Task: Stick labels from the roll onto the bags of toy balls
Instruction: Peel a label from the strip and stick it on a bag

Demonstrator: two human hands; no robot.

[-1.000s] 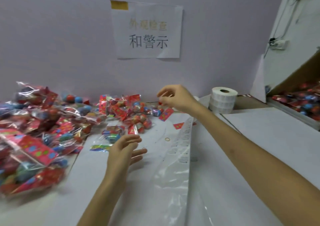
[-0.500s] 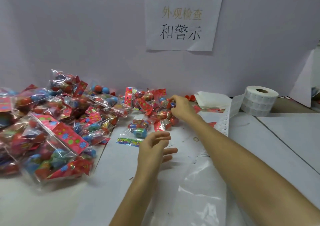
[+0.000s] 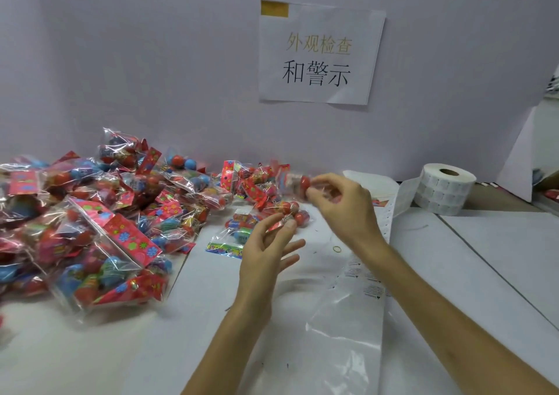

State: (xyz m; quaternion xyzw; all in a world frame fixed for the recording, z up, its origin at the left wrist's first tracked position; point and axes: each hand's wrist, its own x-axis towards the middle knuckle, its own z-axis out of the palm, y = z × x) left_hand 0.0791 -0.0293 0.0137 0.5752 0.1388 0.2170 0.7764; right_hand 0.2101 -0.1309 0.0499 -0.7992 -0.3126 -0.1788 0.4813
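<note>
The right hand (image 3: pixel 338 204) holds a small clear plastic bag of red toy balls (image 3: pixel 302 183) off the white desk (image 3: pixel 490 273), fingers curled round it, probably to bring it forward where a label can go on. The left hand (image 3: pixel 266 243) waits just below it, half curled, thumb and forefinger close together by a red bag edge; I cannot tell whether they pinch anything. The white roll of labels (image 3: pixel 444 188) stands well to the right, its glossy backing strip (image 3: pixel 348 319) trailing down the desk towards the person, so labels lie within reach. The heap of clear bags filled with red and blue balls (image 3: pixel 106 222) sits to the left. Half a second earlier the right hand was down among the bags near the heap; now it is raised with one, and the left hand is higher and nearer to it
</note>
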